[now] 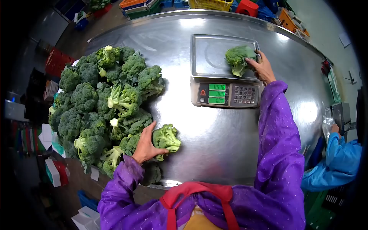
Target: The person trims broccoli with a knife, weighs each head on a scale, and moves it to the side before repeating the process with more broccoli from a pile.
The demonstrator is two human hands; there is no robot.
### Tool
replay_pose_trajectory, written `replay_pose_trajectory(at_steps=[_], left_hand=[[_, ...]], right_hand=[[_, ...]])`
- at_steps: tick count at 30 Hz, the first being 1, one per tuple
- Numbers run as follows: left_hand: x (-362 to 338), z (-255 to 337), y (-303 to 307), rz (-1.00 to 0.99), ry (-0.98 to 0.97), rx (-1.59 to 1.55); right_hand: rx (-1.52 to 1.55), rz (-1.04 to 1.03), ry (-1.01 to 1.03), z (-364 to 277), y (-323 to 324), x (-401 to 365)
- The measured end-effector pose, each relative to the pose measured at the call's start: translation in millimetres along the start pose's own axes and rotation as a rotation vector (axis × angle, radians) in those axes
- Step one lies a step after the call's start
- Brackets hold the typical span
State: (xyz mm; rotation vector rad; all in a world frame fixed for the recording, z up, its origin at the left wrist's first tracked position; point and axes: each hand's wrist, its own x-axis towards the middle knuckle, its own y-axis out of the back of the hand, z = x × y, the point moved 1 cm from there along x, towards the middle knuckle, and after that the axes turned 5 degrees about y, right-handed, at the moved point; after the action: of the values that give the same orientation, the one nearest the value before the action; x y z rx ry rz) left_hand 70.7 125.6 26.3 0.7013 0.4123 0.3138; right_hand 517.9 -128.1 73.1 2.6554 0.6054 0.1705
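Purple sleeves (274,153) and a red apron strap (191,189) fill the near edge, and both arms reach out over the steel tabletop (214,142). At near left the left hand (145,147) lies open, its fingers stretched flat and its thumb side touching the near head (167,138), a broccoli that lies on its side on the tabletop just right of the pile (96,99). That pile of broccoli covers the left part of the tabletop, some heads with their cut stalks turned up. Farther off and to the right stands a scale (211,53) with a steel tray. Its front panel faces the person and carries three lit green readouts (217,93) beside a keypad (244,95), but the digits are too small to read surely. The right hand (262,69) reaches to the tray's right side, its fingers closed around the far head (238,58), which rests on the tray with its stalk pointing near. At the right edge a co-worker's blue sleeve (337,161) shows, well apart from both heads. Coloured crates (211,4) stand beyond the far rim of the tabletop.
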Motion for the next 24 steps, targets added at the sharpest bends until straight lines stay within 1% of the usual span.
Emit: replay_pose_trajectory(at_steps=[2,5,6,7,9,10,12,13,14,15,18,19,21,22,23,24], left_hand=[[8,-23,-23,0.065,0.066,-0.252],[11,-13,-30,-0.056,0.206,-0.419],[13,-8,-28,-0.057,0.233,-0.488],[15,-2,-25,-0.096,0.313,-0.657],[22,2,-24,-0.035,0.397,-0.881],[25,22,-16,-0.022,0.4,-0.941],[42,44,0,-0.013,0.239,-0.874],[52,63,10,-0.007,0.142,-0.831],[63,87,24,-0.002,0.073,-0.77],[77,109,37,-0.002,0.005,-0.706],[146,150,52,0.125,-0.249,-0.378],[173,162,52,0.174,-0.347,-0.249],[230,179,36,0.308,-0.477,0.0],[247,190,25,0.314,-0.481,0.052],[261,199,14,0.317,-0.482,0.106],[279,199,2,0.272,-0.5,0.174]], right_hand=[[0.151,0.036,-0.057,18,9,-5],[0.258,0.005,-0.101,29,9,-11],[0.316,0.077,-0.031,20,3,-18],[0.352,0.104,-0.016,25,1,-18],[0.423,0.158,0.023,33,-5,-14],[0.464,0.201,0.039,33,-5,-16],[0.569,0.233,0.006,42,2,-20],[0.619,0.252,-0.008,47,8,-23],[0.585,0.28,-0.038,50,15,-27],[0.633,0.297,-0.047,56,20,-32],[0.772,0.354,-0.068,69,36,-46],[0.743,0.364,-0.069,72,36,-50],[0.694,0.385,-0.067,73,33,-56],[0.667,0.346,-0.068,66,29,-58],[0.66,0.376,-0.097,53,23,-60],[0.617,0.381,-0.088,50,20,-58]])
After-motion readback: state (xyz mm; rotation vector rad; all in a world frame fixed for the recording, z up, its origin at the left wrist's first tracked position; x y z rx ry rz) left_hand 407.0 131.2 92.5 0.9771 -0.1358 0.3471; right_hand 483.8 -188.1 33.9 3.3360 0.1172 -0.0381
